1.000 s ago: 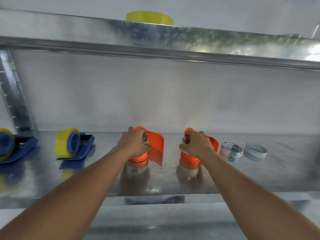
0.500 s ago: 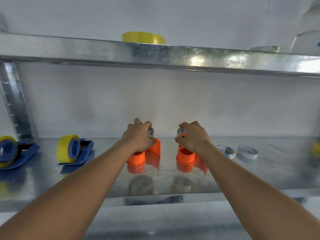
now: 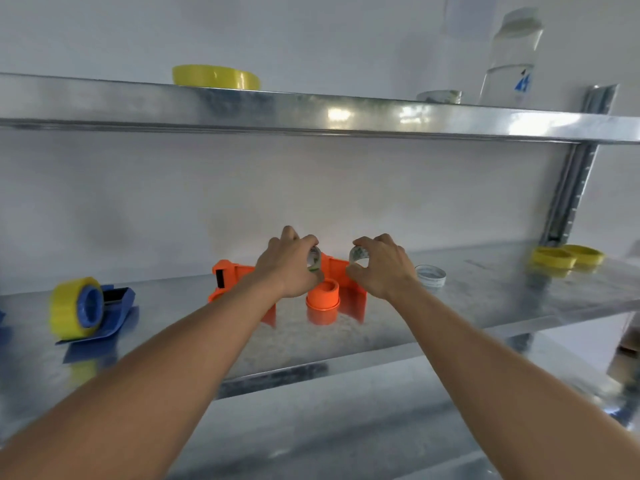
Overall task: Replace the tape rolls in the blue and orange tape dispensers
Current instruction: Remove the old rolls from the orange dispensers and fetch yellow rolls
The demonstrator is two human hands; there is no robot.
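Note:
Two orange tape dispensers stand on the metal shelf [image 3: 485, 306]: one [image 3: 228, 278] behind my left forearm, the other [image 3: 341, 284] between my hands, its orange hub [image 3: 322, 294] bare. My left hand [image 3: 289, 268] grips a small clear tape roll [image 3: 314, 258] above the dispensers. My right hand [image 3: 381, 268] grips a second clear roll [image 3: 358, 255]. A blue dispenser [image 3: 104, 306] with a yellow roll [image 3: 67, 311] sits at the left.
A clear roll [image 3: 430, 274] lies right of my right hand. Yellow rolls [image 3: 568, 257] lie at the shelf's far right by the upright post [image 3: 571, 195]. On the upper shelf [image 3: 311, 112] are a yellow roll [image 3: 216, 77], a clear roll [image 3: 439, 97] and a plastic bottle [image 3: 510, 60].
Both hands lifted the clear rolls off the orange hubs and raised them. The view swung right, so the far-left blue dispenser left the frame.

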